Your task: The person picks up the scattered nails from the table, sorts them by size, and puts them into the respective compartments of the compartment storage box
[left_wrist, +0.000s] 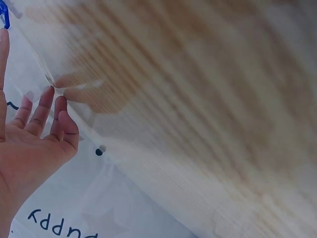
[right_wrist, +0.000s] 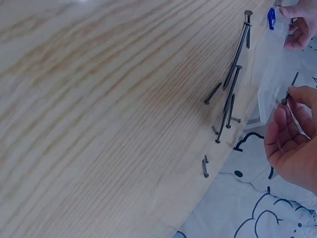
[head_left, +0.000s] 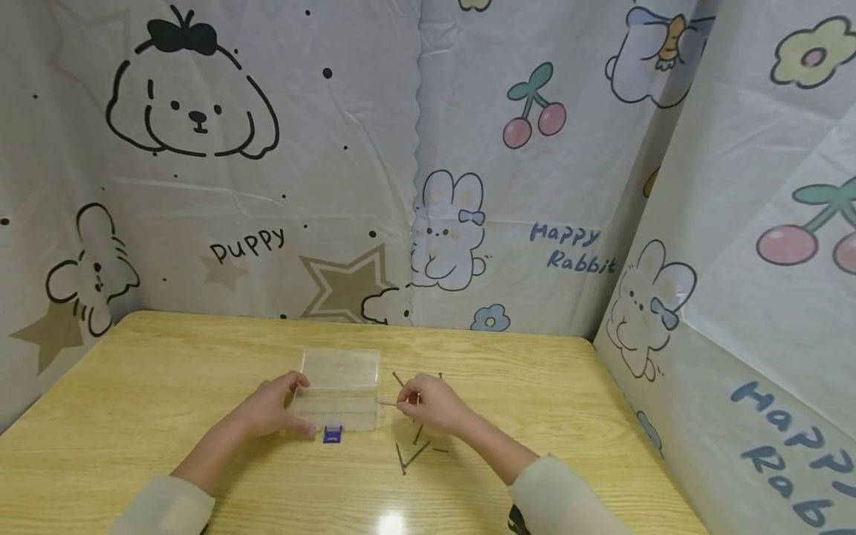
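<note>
A clear plastic box (head_left: 337, 413) stands on the table with its transparent lid (head_left: 339, 369) raised at the back and a blue latch (head_left: 332, 434) at its front. My left hand (head_left: 274, 407) holds the box at its left side, thumb near the front corner and fingers toward the back. In the left wrist view, the left hand (left_wrist: 37, 141) shows its fingers slightly bent. My right hand (head_left: 435, 405) pinches a nail (right_wrist: 295, 79) between thumb and fingertips. That nail points left, its tip close to the box's right wall.
Several loose nails (right_wrist: 233, 74) of different lengths lie on the wooden table (head_left: 221, 349) to the right of the box, under and in front of my right hand. Printed cloth (head_left: 321, 186) hangs behind the table and along both sides.
</note>
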{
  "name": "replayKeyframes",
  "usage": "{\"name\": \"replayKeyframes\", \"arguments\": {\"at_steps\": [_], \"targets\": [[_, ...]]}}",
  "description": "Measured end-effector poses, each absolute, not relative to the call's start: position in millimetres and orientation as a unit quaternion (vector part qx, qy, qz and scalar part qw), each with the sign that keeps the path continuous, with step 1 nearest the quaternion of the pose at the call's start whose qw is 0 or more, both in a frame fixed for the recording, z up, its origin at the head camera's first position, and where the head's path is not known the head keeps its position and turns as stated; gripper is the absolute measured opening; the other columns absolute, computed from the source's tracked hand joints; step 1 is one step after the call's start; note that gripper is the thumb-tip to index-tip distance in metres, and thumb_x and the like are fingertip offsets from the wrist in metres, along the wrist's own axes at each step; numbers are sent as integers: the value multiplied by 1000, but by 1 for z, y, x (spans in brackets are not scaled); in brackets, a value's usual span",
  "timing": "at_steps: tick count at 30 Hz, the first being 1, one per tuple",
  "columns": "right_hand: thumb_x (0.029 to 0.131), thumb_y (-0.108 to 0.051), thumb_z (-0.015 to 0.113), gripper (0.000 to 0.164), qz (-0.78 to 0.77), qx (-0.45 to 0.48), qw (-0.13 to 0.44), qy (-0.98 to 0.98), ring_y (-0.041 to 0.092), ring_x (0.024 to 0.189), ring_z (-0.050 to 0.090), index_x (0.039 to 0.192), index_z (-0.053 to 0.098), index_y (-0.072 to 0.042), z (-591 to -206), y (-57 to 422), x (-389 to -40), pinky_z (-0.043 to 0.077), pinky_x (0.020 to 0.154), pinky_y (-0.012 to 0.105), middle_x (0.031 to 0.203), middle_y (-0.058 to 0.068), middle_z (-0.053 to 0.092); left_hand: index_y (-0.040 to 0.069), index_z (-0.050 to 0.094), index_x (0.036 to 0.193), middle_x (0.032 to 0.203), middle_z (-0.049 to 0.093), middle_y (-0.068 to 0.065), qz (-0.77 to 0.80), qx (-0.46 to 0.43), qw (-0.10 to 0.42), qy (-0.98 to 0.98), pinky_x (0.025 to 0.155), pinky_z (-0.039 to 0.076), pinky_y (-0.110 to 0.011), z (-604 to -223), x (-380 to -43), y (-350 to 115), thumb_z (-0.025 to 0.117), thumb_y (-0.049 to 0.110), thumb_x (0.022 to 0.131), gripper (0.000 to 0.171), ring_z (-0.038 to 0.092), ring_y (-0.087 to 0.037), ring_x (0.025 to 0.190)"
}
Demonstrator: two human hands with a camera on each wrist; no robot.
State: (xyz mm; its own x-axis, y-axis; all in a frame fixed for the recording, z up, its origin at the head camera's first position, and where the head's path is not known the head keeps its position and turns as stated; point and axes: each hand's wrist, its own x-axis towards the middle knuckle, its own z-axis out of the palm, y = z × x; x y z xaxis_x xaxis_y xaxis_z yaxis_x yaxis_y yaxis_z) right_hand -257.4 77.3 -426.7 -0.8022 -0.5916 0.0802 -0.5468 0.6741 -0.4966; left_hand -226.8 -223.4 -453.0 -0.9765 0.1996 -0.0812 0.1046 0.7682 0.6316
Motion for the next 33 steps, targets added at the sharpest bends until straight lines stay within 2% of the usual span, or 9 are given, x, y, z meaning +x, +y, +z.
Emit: {"name": "replayKeyframes", "arguments": {"at_steps": [10, 18, 33], "targets": [[88, -18, 64, 8, -267, -327, 55, 905, 1, 66, 44, 86, 68, -11, -429, 53, -254, 40, 59, 15, 76, -5, 56, 6, 48, 120, 117, 54, -17, 323, 90, 69, 940, 88, 43, -50, -453, -229, -223, 86, 45, 57, 83, 48, -32, 105], [88, -18, 63, 8, -247, -344, 50, 905, 1, 70, 48, 85, 69, -13, -432, 33, -250, 41, 63, 14, 76, -7, 58, 6, 48, 119, 115, 54, -17, 317, 91, 66, 942, 85, 44, -49, -454, -230, -224, 86, 43, 57, 82, 48, -31, 102], [86, -20, 64, 8, -209, -363, 36, 907, -1, 65, 45, 83, 69, -14, -438, -9, -244, 38, 58, 11, 75, -7, 57, 7, 48, 116, 116, 53, -17, 335, 93, 70, 935, 84, 42, -49, -455, -228, -226, 87, 40, 58, 77, 45, -33, 104]]}}
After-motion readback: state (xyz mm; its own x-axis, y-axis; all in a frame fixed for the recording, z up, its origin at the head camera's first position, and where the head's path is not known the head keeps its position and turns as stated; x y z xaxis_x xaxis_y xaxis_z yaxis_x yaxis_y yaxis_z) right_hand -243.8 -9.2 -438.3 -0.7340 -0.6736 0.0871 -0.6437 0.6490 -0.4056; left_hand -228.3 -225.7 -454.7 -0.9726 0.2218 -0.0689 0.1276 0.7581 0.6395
